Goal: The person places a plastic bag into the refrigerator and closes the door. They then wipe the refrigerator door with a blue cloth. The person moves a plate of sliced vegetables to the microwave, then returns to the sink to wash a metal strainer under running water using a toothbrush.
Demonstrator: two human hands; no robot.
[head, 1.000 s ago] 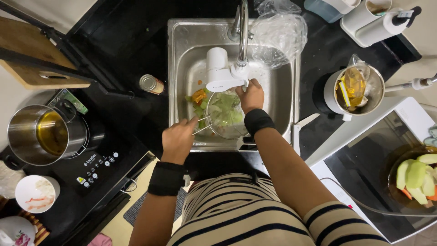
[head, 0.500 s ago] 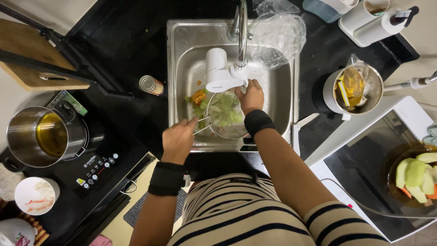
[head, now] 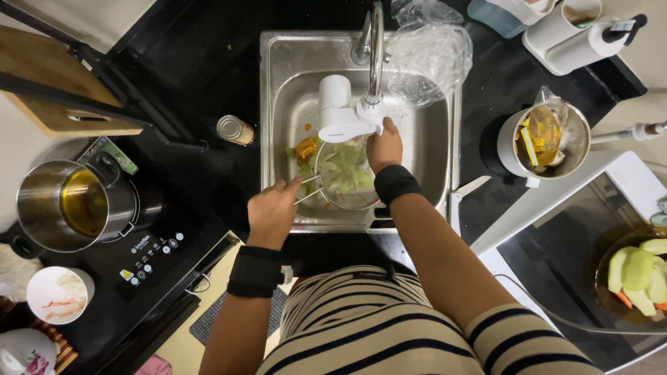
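A round wire strainer (head: 345, 175) full of pale green vegetable pieces sits in the steel sink (head: 431, 149), under the tap (head: 374, 52) and its white filter attachment (head: 338, 111). My left hand (head: 272, 208) grips the strainer's thin metal handle at the sink's front left edge. My right hand (head: 383, 144) reaches into the strainer from the right, fingers curled just below the tap's spout, touching the greens or the rim. Orange and green scraps (head: 304, 148) lie in the sink to the strainer's left. Both wrists wear black bands.
A crumpled clear plastic bag (head: 429, 48) rests at the sink's back right. A small tin (head: 235, 130) stands left of the sink. A pot of yellow liquid (head: 76, 203) sits on the black cooktop. A metal container (head: 544, 142) and a bowl of cut vegetables (head: 636, 272) are on the right.
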